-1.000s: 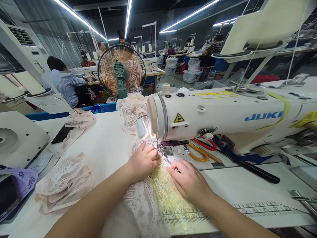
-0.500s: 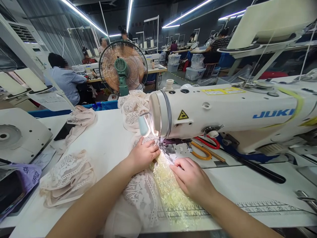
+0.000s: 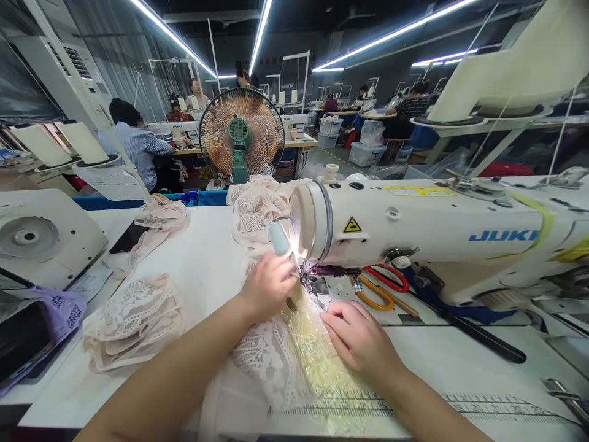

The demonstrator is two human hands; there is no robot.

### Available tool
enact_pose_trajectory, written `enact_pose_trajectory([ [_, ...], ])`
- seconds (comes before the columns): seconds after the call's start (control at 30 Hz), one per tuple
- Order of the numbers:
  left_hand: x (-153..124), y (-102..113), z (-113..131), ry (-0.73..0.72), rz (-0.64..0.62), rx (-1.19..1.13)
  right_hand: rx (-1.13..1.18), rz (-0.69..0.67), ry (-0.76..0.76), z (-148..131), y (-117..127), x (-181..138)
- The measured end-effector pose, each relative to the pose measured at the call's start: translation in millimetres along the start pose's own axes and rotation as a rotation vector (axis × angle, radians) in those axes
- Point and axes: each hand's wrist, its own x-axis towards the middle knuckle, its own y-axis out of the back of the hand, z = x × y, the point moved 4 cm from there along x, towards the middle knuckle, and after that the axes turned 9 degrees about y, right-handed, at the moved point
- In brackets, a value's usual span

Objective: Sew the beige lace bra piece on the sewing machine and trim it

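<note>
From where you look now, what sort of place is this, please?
Probably a garment sewing workshop: a JUKI sewing machine close by, lace fabric beside it, and more JUKI machines farther back.

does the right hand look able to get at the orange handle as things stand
Probably yes: the orange handle lies just beyond the right hand, below the sewing machine arm; the front looks open, with nothing visible between.

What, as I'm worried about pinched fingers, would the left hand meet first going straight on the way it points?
The left hand would likely meet the presser foot under the machine head first; exact depth is unclear.
</note>
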Motion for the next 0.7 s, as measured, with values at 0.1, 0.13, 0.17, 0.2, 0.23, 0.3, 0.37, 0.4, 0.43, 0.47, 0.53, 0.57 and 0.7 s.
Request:
enact_pose_trajectory([
  [0.1, -8, 8, 21, -0.177, -0.236, -0.262, -0.008, 0.035, 0.023, 2, 5, 1],
  [0.13, -11, 7, 26, -0.227, -0.357, -0.310, -0.011, 0.049, 0.024, 3, 6, 1],
  [0.17, -15, 5, 29, -0.258, -0.472, -0.335, -0.012, 0.063, 0.023, 4, 8, 1],
  [0.2, -17, 4, 30, -0.262, -0.570, -0.348, -0.008, 0.078, 0.018, 5, 10, 0],
  [0.23, -19, 2, 28, -0.236, -0.646, -0.374, 0.000, 0.097, 0.006, 5, 12, -2],
  [0.3, -20, 3, 19, -0.120, -0.711, -0.525, 0.032, 0.132, -0.070, 3, 16, -9],
  [0.37, -17, 4, 8, 0.035, -0.691, -0.801, 0.093, 0.146, -0.234, -4, 15, -19],
  [0.4, -15, 4, 2, 0.126, -0.654, -0.949, 0.144, 0.141, -0.318, -10, 13, -24],
  [0.43, -14, 3, -4, 0.221, -0.601, -1.076, 0.214, 0.122, -0.373, -19, 10, -28],
  [0.47, -12, 0, -9, 0.312, -0.541, -1.171, 0.298, 0.092, -0.375, -31, 5, -29],
  [0.53, -10, -7, -17, 0.467, -0.402, -1.257, 0.456, -0.002, -0.262, -58, -5, -25],
  [0.57, -9, -10, -20, 0.520, -0.332, -1.254, 0.513, -0.049, -0.197, -70, -9, -20],
  [0.7, -8, -13, -25, 0.529, -0.090, -1.050, 0.532, -0.064, -0.294, -71, -18, -2],
])
